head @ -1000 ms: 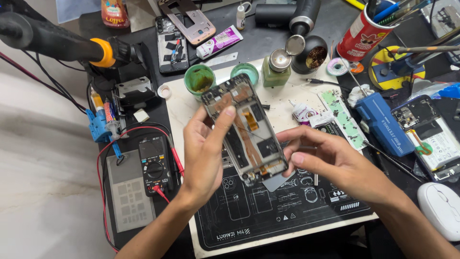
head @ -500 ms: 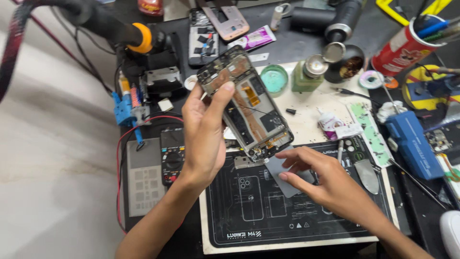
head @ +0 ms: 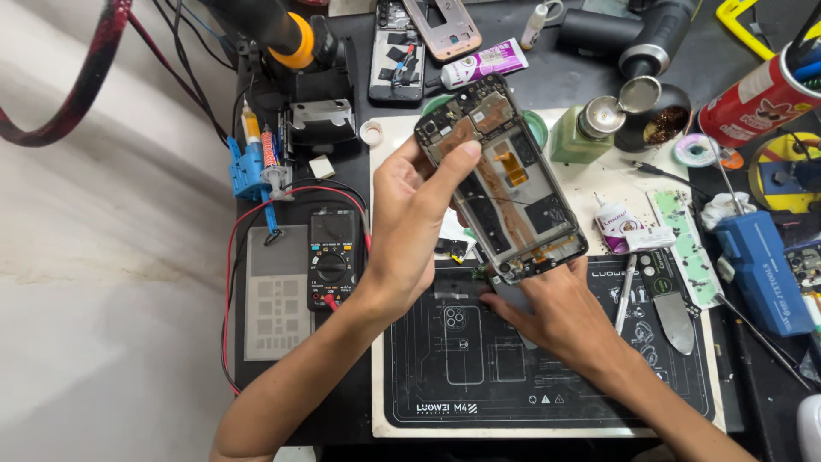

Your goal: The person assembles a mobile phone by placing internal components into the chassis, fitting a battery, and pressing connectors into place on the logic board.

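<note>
- Two hands at work: the left hand (head: 410,231) grips one opened phone frame (head: 503,180) by its edge, tilted above the black repair mat (head: 547,376).
- The right hand (head: 556,312), just below the frame's lower end, seems to pinch a small grey pick; its fingers are partly hidden.
- Risk: prying could tear the one orange flex ribbon (head: 513,167) above it.
- One multimeter (head: 332,257) lies left of the left wrist.
</note>
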